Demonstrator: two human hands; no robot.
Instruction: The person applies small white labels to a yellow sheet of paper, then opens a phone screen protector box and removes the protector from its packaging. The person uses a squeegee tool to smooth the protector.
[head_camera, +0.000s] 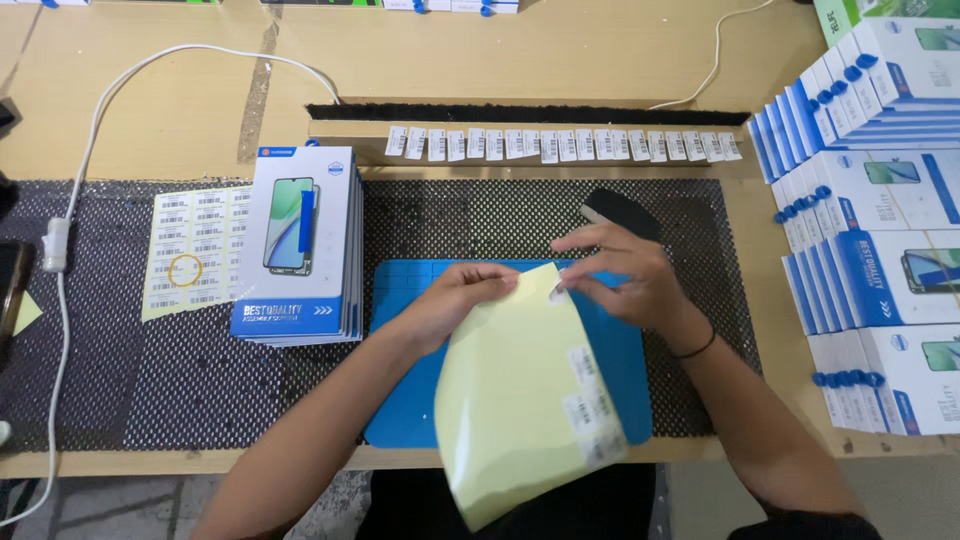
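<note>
I see left hand (455, 300) gripping the top edge of a yellow backing sheet (520, 400) over the blue mat (400, 400). Right hand (625, 275) pinches a white label (556, 291) at its corner. Stack of blue-and-white boxes (298, 245) just left.

Open mesh mat (520, 215) between the box stack (300, 245) at left and the black pad (622, 212) at right: clear passage there. Rt edge blocked by stacked boxes (880, 230) in rows. Label strip (560, 145) bars the far side. Cable (75, 200) crosses left counter (170, 90). Yellow sheet (510, 390) covers most of the blue mat (400, 300).
</note>
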